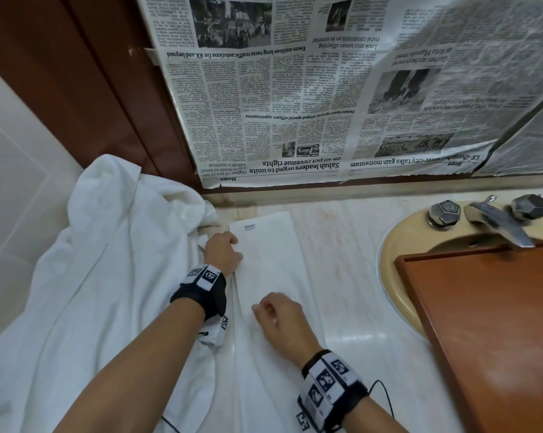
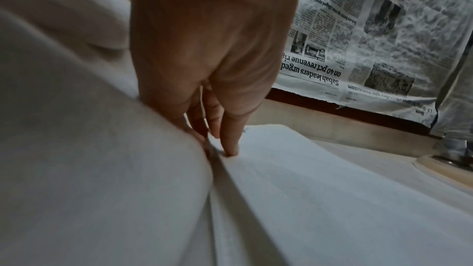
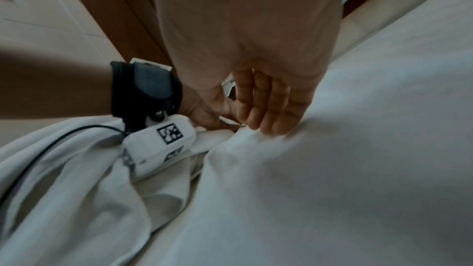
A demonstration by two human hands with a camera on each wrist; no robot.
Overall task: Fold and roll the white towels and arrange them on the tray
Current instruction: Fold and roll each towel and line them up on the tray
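The white towel (image 1: 273, 276) lies on the marble counter (image 1: 351, 276) in front of me as a long, narrow strip, folded lengthwise and running from the near edge away toward the wall. Its top face is flat and smooth, with a small label (image 1: 249, 226) at the far left corner. Along its left side the layers show as a straight fold line, which the left wrist view shows as a shadowed crease (image 2: 230, 189).

My left hand (image 1: 224, 253) sits at the towel's far left edge. My fingers (image 2: 230, 139) are curled downward, the tips digging into that crease, and they seem to pinch the folded edge. My right hand (image 1: 279, 317) is nearer to me, on top of the strip around its middle. Its fingers (image 3: 271, 108) are bent and held together, and the tips press on the cloth, which bunches into a small ridge there; I cannot tell whether they actually grip it.

To the left, a big heap of loose white cloth (image 1: 92, 276) is piled against the tiled wall, touching the towel's left side. To the right, well apart from the towel, the wooden tray (image 1: 488, 323) rests across the beige sink (image 1: 398, 245), under the faucet (image 1: 498, 223). Newspaper (image 1: 326, 89) covers the surface behind the counter.
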